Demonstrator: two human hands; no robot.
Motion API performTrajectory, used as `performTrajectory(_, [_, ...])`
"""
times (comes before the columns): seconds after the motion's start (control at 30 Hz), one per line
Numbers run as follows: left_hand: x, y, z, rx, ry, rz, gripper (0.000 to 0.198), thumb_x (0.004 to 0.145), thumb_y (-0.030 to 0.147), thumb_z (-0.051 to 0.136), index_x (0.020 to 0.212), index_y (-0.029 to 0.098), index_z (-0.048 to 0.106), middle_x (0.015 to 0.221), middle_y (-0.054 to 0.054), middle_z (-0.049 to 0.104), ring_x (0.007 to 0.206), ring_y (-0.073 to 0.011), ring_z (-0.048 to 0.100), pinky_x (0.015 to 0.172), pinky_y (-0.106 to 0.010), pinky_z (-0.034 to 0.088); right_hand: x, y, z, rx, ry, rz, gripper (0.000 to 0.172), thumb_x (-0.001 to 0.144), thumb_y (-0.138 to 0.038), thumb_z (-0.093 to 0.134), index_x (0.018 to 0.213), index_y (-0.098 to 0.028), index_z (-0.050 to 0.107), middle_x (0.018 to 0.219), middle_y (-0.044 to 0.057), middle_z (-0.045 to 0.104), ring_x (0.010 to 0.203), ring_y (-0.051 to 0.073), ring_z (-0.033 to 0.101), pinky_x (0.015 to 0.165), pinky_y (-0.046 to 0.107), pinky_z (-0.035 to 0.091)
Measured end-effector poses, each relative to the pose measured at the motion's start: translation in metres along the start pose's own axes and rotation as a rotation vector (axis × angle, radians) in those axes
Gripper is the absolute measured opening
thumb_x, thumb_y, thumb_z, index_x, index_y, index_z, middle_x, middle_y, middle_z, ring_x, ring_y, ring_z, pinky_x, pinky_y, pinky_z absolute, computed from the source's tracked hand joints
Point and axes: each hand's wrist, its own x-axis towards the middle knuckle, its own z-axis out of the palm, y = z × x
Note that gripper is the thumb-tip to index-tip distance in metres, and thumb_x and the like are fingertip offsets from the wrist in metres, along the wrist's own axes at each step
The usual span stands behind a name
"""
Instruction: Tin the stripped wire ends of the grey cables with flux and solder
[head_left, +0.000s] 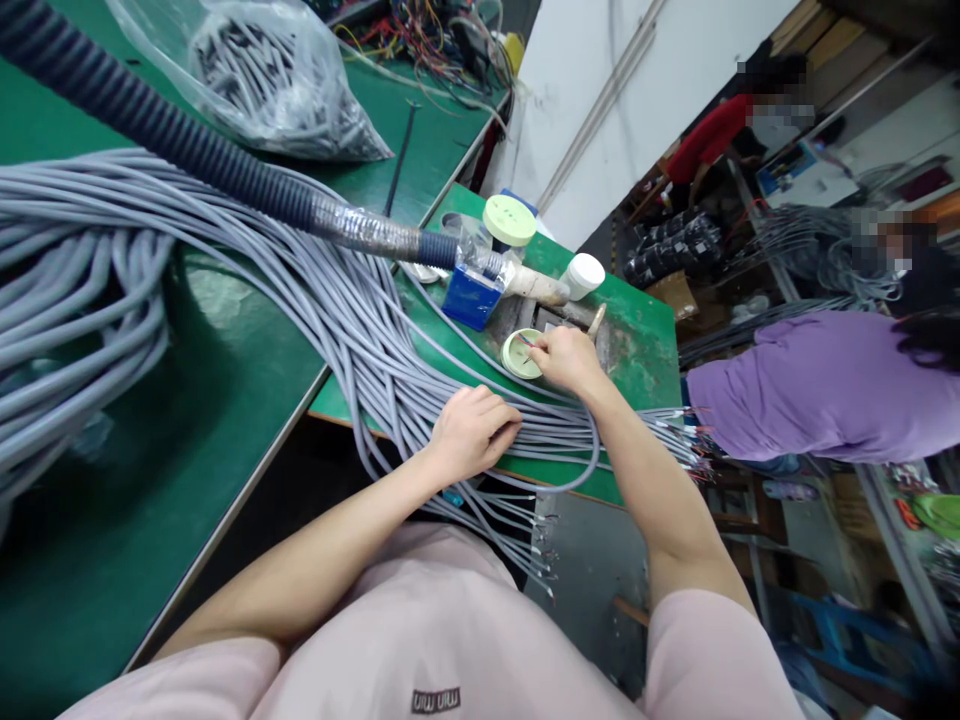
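A thick bundle of grey cables (375, 330) runs across the green tables. My left hand (476, 430) lies over the bundle near the front edge, its fingers curled down on the cables. My right hand (566, 358) pinches the end of one grey cable, whose length loops round beneath my right wrist. Thin coloured wires stick out from my right fingertips over a small light-green tub (514, 366). Whether the wires touch what is inside the tub cannot be made out. Stripped cable ends (690, 440) fan out past my right forearm.
A ribbed black hose (247, 180) crosses overhead to a blue box (471, 298). Behind the tub stand a white jar (583, 275) and a container with a pale-green lid (510, 220). A plastic bag of grey pieces (270, 80) sits at the back. A person in purple (810, 385) is at the right.
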Motion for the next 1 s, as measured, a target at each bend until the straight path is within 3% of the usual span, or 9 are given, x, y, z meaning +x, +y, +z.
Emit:
performTrajectory(0.17, [0.000, 0.000, -0.001, -0.012, -0.011, 0.005, 0.013, 0.091, 0.024, 0.050, 0.086, 0.019, 0.062, 0.073, -0.001, 0.064, 0.071, -0.0161, 0.050, 0.065, -0.031, 0.032, -0.008, 0.020, -0.014, 0.073, 0.147, 0.015, 0.033, 0.086, -0.035, 0.051, 0.074, -0.016, 0.075, 0.072, 0.007, 0.072, 0.068, 0.019, 0.062, 0.057, 0.028, 0.029])
performTrajectory(0.33, [-0.001, 0.000, -0.002, -0.020, -0.025, 0.005, 0.014, 0.091, 0.023, 0.050, 0.085, 0.019, 0.062, 0.073, -0.001, 0.065, 0.071, -0.0161, 0.050, 0.065, -0.032, 0.031, -0.007, 0.049, -0.013, 0.038, 0.230, 0.173, 0.032, 0.084, -0.036, 0.052, 0.076, -0.016, 0.077, 0.071, 0.008, 0.072, 0.070, 0.021, 0.063, 0.058, 0.028, 0.031])
performTrajectory(0.6, [0.000, 0.000, -0.001, -0.021, -0.032, 0.000, 0.016, 0.092, 0.024, 0.049, 0.085, 0.019, 0.062, 0.074, -0.001, 0.065, 0.072, -0.0159, 0.051, 0.065, -0.032, 0.031, 0.014, 0.062, 0.021, -0.051, 0.165, 0.306, 0.035, 0.087, -0.036, 0.048, 0.092, -0.017, 0.077, 0.090, 0.014, 0.075, 0.086, 0.027, 0.067, 0.068, 0.031, 0.043])
performTrajectory(1.0, [0.000, 0.000, -0.001, -0.023, -0.037, -0.009, 0.016, 0.092, 0.024, 0.049, 0.084, 0.020, 0.062, 0.074, -0.001, 0.066, 0.073, -0.0156, 0.053, 0.065, -0.033, 0.032, 0.027, 0.065, 0.039, -0.083, 0.108, 0.316, 0.036, 0.089, -0.036, 0.044, 0.096, -0.018, 0.075, 0.096, 0.015, 0.074, 0.093, 0.029, 0.067, 0.076, 0.034, 0.048])
